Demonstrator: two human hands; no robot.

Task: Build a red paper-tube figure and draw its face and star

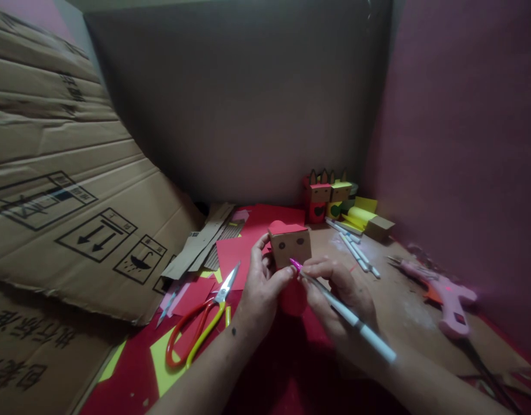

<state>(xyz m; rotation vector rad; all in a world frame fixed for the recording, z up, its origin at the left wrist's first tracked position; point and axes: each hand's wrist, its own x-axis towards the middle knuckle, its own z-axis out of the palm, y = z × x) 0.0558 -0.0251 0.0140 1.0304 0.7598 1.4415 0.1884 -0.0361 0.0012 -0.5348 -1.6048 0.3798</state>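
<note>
My left hand (263, 282) is closed around a small cardboard figure (290, 249), fingers behind it and thumb along its lower front. The figure has a brown box head with two drawn dark eyes and red paper on top; red also shows below the head. In my right hand (341, 294) is a marker pen (349, 314) with a white barrel and a magenta tip end, pinched like a writing tool. Its tip is close to the lower front of the figure's face; I cannot tell whether it touches.
Scissors (222, 297) with red and yellow handles lie left, among red paper (235, 259) and cardboard strips (200, 248). Two finished-looking box figures (319, 202) stand at the back. Several white markers (358, 253) and a pink glue gun (451, 297) lie right. A large carton (84, 173) flanks the left.
</note>
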